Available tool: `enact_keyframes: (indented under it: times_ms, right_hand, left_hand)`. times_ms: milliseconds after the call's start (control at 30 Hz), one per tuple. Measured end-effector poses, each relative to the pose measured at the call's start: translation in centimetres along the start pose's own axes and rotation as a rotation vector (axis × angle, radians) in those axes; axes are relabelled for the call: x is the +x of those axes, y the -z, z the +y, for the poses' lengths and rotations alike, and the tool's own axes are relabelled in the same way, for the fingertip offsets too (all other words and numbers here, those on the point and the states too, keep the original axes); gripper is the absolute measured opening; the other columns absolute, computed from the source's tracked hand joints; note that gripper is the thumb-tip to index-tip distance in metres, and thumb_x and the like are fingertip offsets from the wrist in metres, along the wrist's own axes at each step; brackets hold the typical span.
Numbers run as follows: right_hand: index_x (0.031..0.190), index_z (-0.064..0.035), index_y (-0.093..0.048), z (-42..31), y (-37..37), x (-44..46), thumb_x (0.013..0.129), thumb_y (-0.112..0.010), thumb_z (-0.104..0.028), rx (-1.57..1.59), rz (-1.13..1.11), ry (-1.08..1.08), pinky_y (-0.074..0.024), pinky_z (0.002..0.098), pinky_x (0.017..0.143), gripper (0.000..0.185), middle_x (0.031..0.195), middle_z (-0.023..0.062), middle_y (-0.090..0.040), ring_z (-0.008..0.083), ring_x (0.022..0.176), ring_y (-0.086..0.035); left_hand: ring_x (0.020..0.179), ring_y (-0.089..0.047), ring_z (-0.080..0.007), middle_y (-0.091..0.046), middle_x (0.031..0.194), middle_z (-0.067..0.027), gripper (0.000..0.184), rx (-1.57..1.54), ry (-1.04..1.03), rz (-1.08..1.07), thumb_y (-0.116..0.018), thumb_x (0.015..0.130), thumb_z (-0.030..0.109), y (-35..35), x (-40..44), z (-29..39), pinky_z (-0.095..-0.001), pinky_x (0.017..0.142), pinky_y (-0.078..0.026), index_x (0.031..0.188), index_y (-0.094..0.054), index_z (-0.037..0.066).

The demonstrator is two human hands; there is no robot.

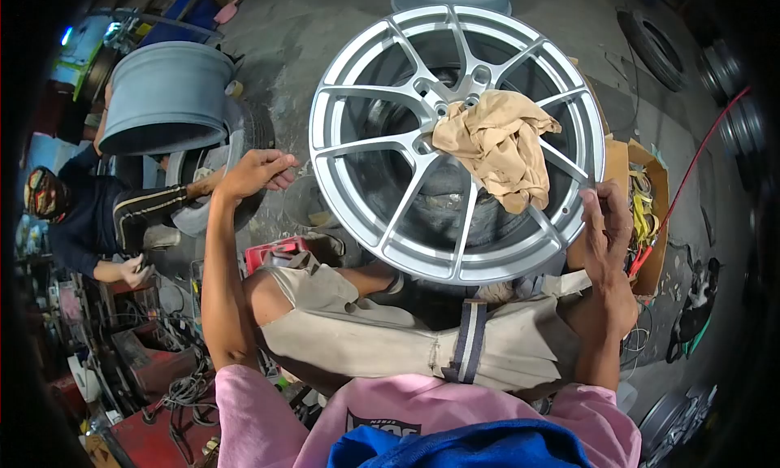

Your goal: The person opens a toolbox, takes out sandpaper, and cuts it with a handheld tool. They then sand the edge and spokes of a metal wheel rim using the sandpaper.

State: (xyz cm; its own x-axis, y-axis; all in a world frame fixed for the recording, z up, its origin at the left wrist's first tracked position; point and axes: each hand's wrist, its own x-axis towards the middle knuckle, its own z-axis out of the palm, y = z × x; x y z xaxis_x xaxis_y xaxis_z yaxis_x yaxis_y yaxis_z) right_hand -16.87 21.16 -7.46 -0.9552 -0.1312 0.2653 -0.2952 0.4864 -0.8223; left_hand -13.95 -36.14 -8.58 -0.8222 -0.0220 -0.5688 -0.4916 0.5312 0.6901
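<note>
Left hand [253, 175] slack, half-curled, beside silver wheel [405, 202]; right hand [608, 236] at wheel's edge, grip unclear; crumpled tan cloth [497, 147] on top

– Left arm [223, 297]?
– One; bare past the elbow, reaching forward; left wrist [227, 193] bent inward.
– Left grip [256, 173]?
– One; back mostly uppermost, fingers [280, 162] loosely curled and directed inward.
– Right arm [600, 346]?
– One; forearm bare, reaching forward; right wrist [611, 285] nearly straight.
– Right grip [608, 236]?
– One; fingers forward, close together, partly bent. Pressure at the fingertips: cannot be determined.
– Spacing of the pair?
– Well apart, one to either side of the body; left somewhat farther forward than right.
</note>
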Motion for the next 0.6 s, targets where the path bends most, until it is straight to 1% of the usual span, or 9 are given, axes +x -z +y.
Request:
enact_keyframes:
  times_ms: [200,267,333,367,433,467,500,567,600]
  right_hand:
    - [0.093,0.0004,-0.058,-0.5,-0.4,-0.1,0.103,-0.059,-0.011,0.051,-0.028,0.003,-0.0358,0.0224,0.063,0.015,0.079,-0.0015,-0.045,0.0065,0.071,-0.044]
    - [0.094,-0.0015,-0.06,-0.4,-0.2,-0.3,0.103,-0.058,-0.011,0.079,-0.045,-0.034,-0.0354,0.022,0.064,0.013,0.08,-0.0018,-0.048,0.0061,0.071,-0.044]
    - [0.098,-0.0009,-0.062,-1.3,-0.5,-0.4,0.104,-0.056,-0.014,-0.078,-0.017,-0.048,-0.0376,0.0225,0.066,0.015,0.081,-0.0011,-0.051,0.0077,0.074,-0.047]
    - [0.099,-0.0003,-0.062,-1.5,-0.7,-0.4,0.104,-0.056,-0.015,-0.107,-0.009,-0.074,-0.039,0.0234,0.068,0.017,0.081,-0.0006,-0.052,0.0091,0.074,-0.048]
    - [0.101,0.0008,-0.062,-0.9,-1.2,-0.2,0.105,-0.056,-0.016,-0.114,0.004,-0.045,-0.0408,0.0254,0.071,0.018,0.084,0.0007,-0.054,0.0115,0.077,-0.049]
    - [0.102,0.0013,-0.062,-1.5,-1.4,-0.1,0.105,-0.056,-0.016,-0.161,-0.007,-0.018,-0.0411,0.026,0.073,0.019,0.085,0.0016,-0.055,0.0124,0.079,-0.049]
    - [0.103,0.0019,-0.062,-2.2,-1.5,0.3,0.105,-0.056,-0.017,-0.207,-0.006,0.014,-0.0415,0.0266,0.076,0.02,0.086,0.0024,-0.056,0.0132,0.081,-0.049]
    - [0.102,0.0017,-0.061,-1.6,-0.7,1.5,0.106,-0.055,-0.018,-0.251,-0.041,0.159,-0.0412,0.0264,0.08,0.021,0.089,0.0036,-0.056,0.0139,0.085,-0.049]
    - [0.102,0.0022,-0.061,-0.8,-0.2,2.2,0.106,-0.055,-0.019,-0.154,-0.032,0.109,-0.0418,0.0274,0.084,0.023,0.091,0.0049,-0.057,0.0151,0.088,-0.05]
  left_hand:
    - [0.079,-0.068,-0.012,-0.073,0.09,-0.0061,0.037,-0.005,-0.092,0.122,-0.061,0.103,0.037,0.3,-0.1,-0.1,-0.0253,0.07,-0.054,0.11,-0.072,0.002]
    - [0.07,-0.063,-0.0103,-0.069,0.077,-0.0029,0.041,0.12,-0.212,0.101,-0.064,0.101,0.041,0.9,0.1,-0.2,-0.0261,0.063,-0.05,0.1,-0.075,0.002]
    - [0.065,-0.058,-0.0097,-0.065,0.07,-0.0018,0.043,0.231,-0.271,0.193,-0.065,0.099,0.044,0.3,-1.0,1.6,-0.0288,0.061,-0.048,0.088,-0.073,0.003]
    - [0.061,-0.046,-0.0075,-0.054,0.064,0.0027,0.044,0.29,-0.365,0.232,-0.06,0.103,0.041,0.0,-1.5,2.4,-0.0274,0.057,-0.038,0.077,-0.064,0.006]
    - [0.066,-0.05,-0.0076,-0.058,0.069,0.0016,0.044,0.346,-0.438,0.366,-0.06,0.102,0.043,-0.2,-3.3,4.7,-0.0267,0.06,-0.041,0.081,-0.067,0.005]
    - [0.073,-0.056,-0.0082,-0.064,0.075,-0.0002,0.042,0.291,-0.481,0.446,-0.06,0.102,0.042,-0.9,-5.0,6.3,-0.0258,0.067,-0.047,0.094,-0.073,0.003]
    - [0.073,-0.067,-0.0186,-0.072,0.079,-0.0083,0.052,0.241,-0.535,0.453,-0.062,0.097,0.052,-0.5,-6.2,6.5,-0.0348,0.067,-0.053,0.106,-0.075,0.003]
    - [0.076,-0.067,-0.0156,-0.073,0.084,-0.013,0.035,0.337,-0.471,0.486,-0.064,0.1,0.032,0.6,-12.3,8.3,-0.0317,0.07,-0.054,0.105,-0.073,-0.002]
    - [0.076,-0.066,-0.0155,-0.073,0.084,-0.014,0.034,0.349,-0.389,0.495,-0.064,0.1,0.031,1.4,-14.9,8.3,-0.0328,0.07,-0.054,0.107,-0.072,-0.001]
